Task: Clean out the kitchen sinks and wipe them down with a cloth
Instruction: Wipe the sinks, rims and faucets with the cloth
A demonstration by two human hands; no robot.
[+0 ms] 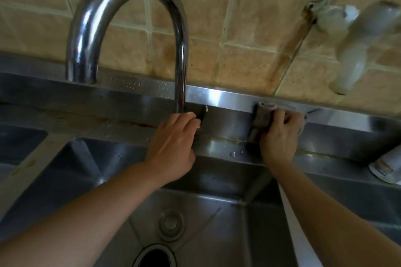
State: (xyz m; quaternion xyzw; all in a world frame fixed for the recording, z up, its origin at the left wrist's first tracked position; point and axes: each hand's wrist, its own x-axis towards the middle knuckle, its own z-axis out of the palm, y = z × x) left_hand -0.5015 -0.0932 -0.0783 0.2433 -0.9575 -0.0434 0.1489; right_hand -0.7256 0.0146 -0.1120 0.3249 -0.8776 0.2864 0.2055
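A steel sink [217,180] fills the lower view, its drain opening [155,256] at the bottom and a round plug [170,224] above it. A tall chrome gooseneck faucet [180,34] rises from the back ledge. My left hand [173,143] grips the faucet's base, fingers curled round it. My right hand [280,136] holds a grey cloth [261,117] and presses it against the steel backsplash [227,115] to the right of the faucet.
A second basin [19,143] lies at the left. Beige wall tiles [249,28] rise behind, with a white plastic tap [351,50] at the upper right. A white pipe end [388,167] sits on the right ledge.
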